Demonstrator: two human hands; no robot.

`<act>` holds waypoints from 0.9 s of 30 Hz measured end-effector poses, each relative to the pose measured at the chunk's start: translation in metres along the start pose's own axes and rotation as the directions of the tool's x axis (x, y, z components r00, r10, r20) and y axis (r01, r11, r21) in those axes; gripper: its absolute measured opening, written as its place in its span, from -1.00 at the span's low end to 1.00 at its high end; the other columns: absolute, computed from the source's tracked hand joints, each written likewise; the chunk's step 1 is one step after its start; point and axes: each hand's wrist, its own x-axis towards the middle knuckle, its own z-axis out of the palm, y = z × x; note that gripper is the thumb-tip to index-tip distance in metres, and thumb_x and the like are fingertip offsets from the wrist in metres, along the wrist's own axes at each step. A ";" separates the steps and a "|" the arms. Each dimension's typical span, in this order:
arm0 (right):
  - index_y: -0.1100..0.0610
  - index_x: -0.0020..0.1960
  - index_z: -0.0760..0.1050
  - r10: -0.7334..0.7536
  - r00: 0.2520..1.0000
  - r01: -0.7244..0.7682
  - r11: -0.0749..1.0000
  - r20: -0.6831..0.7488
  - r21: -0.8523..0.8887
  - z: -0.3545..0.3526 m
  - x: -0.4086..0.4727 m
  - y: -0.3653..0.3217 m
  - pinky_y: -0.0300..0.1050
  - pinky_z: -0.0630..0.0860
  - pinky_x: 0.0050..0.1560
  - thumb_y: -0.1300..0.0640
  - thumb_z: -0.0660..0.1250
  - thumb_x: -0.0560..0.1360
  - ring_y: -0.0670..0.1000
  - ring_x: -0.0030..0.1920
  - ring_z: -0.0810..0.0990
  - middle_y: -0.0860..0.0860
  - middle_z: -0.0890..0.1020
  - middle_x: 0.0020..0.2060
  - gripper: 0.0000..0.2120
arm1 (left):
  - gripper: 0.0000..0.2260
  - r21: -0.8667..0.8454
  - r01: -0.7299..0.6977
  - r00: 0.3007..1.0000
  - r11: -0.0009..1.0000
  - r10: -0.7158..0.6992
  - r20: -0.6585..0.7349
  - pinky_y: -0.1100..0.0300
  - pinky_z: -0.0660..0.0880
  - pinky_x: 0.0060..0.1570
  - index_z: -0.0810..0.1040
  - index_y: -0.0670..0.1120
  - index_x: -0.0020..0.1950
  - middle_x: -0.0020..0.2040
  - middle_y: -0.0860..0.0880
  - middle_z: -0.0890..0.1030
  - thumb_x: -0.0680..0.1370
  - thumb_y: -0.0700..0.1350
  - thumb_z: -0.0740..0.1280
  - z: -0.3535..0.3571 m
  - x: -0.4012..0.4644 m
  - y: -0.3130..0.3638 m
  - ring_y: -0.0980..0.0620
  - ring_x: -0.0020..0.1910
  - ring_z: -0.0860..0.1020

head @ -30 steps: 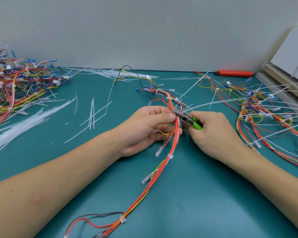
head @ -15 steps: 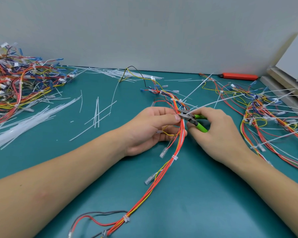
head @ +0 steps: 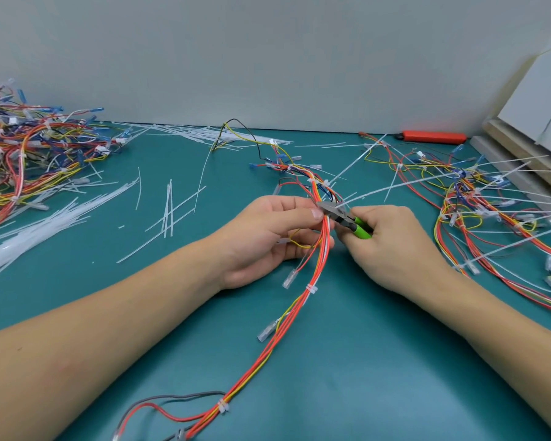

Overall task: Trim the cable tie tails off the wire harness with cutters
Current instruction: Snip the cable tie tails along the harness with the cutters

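The left hand (head: 264, 230) gripped the wire harness (head: 312, 268) at the middle of the teal worktop (head: 363, 361), thumb pressed on the red and yellow wires, while the rest of the harness trailed toward the near edge. The right hand (head: 392, 246) was curled round the green handles of the cutters (head: 341, 214), whose metal head lay against the bundle just beside the left thumb, at the base of a long white cable tie tail (head: 395, 186). Cut tails (head: 169, 208) lay scattered to the left.

harness (head: 312, 291) centre on mat (head: 379, 361), wire piles far left (head: 29, 154) and right (head: 490, 202)
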 end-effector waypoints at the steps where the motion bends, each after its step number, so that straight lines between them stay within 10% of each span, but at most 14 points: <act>1: 0.03 -0.31 0.42 -0.003 1.000 0.003 1.000 -0.011 0.000 0.001 -0.001 0.001 -0.03 0.31 -0.37 0.05 0.37 0.53 0.09 -0.40 0.33 -0.01 0.37 -0.50 -0.73 | -0.87 -0.004 0.002 1.000 1.000 -0.002 0.001 0.18 0.57 -0.08 0.66 -0.12 -0.04 -0.10 -0.07 0.68 0.62 -0.22 0.31 0.000 0.000 0.000 0.03 -0.20 0.67; 7: -0.03 -0.13 0.62 -0.050 0.997 0.054 0.997 -0.063 0.060 -0.001 -0.004 -0.001 -0.03 0.51 -0.14 0.10 0.42 0.49 -0.05 -0.22 0.54 -0.13 0.62 -0.30 -0.95 | -0.89 -0.007 0.008 1.000 1.000 -0.008 0.006 0.21 0.55 -0.10 0.64 -0.13 0.02 -0.10 -0.04 0.71 0.62 -0.23 0.31 0.000 -0.001 0.001 0.06 -0.22 0.65; 13: -0.12 0.11 0.68 -0.084 0.995 0.088 0.994 -0.054 0.063 -0.004 -0.005 -0.005 0.00 0.51 0.24 0.14 0.43 0.49 -0.04 0.16 0.60 -0.22 0.69 0.03 -0.76 | -0.88 -0.013 0.016 1.000 1.000 -0.016 0.014 0.23 0.58 -0.12 0.64 -0.15 0.01 -0.13 -0.04 0.70 0.62 -0.24 0.30 -0.001 0.000 0.002 0.06 -0.27 0.64; 24: 0.00 -0.10 0.65 -0.071 0.996 0.077 0.989 -0.048 0.130 -0.004 -0.005 -0.004 -0.01 0.51 -0.14 0.07 0.41 0.49 0.00 -0.24 0.55 -0.04 0.61 -0.32 -0.95 | -0.90 -0.035 0.022 0.999 0.999 -0.021 0.026 0.25 0.57 -0.24 0.62 -0.18 0.04 -0.14 -0.04 0.69 0.61 -0.25 0.31 -0.003 0.001 0.002 0.06 -0.29 0.64; 27: 0.14 -0.18 0.56 -0.057 0.998 0.059 0.994 -0.022 0.092 -0.003 -0.004 -0.004 0.01 0.39 -0.31 -0.08 0.29 0.47 0.10 -0.35 0.38 0.06 0.43 -0.44 -0.71 | -0.88 -0.032 0.020 0.999 0.999 -0.019 0.031 0.25 0.57 -0.24 0.61 -0.21 0.09 -0.17 -0.04 0.68 0.61 -0.25 0.30 -0.003 0.001 0.001 0.05 -0.29 0.64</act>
